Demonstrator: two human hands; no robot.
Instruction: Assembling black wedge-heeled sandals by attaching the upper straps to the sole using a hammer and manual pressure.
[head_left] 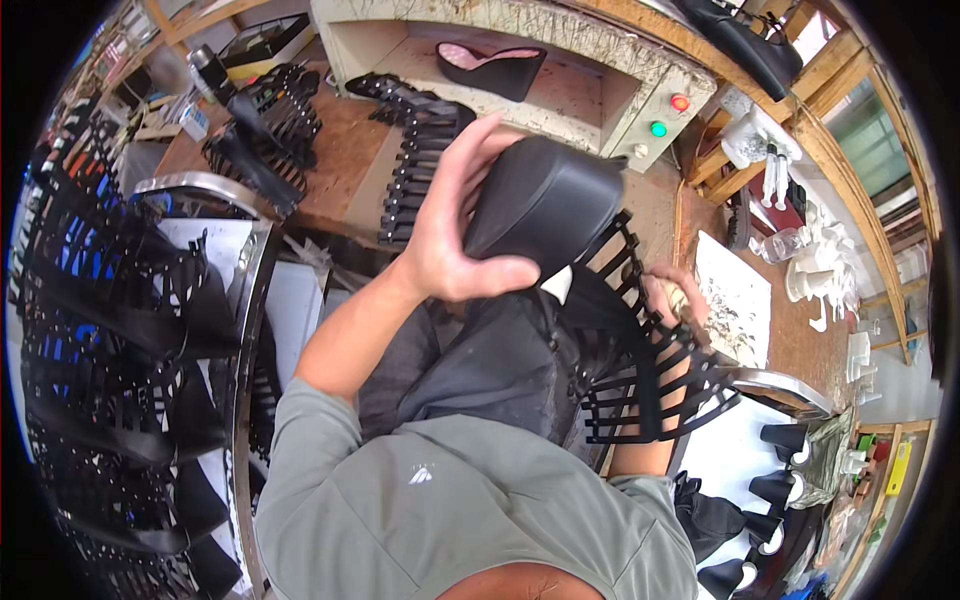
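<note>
My left hand (455, 225) is closed round a smooth black shoe upper (555, 200), its thumb along the lower edge and its fingers behind. The rounded black leather end faces up. From it, a cage of thin black straps (650, 370) hangs down to the right, over my right forearm. A small white patch (557, 286) shows at the upper's lower edge. Beyond the straps my right hand (680, 297) is closed round a small pale tan thing, partly hidden and too blurred to name.
Ahead stands a worn cream machine box (620, 100) with red and green buttons and a black eye-mask-shaped piece (490, 68) inside. Strappy black uppers (420, 150) lie on the brown bench. More uppers (120, 350) crowd a left rack. A stained white sheet (735, 300) lies right, near plastic cups (825, 265).
</note>
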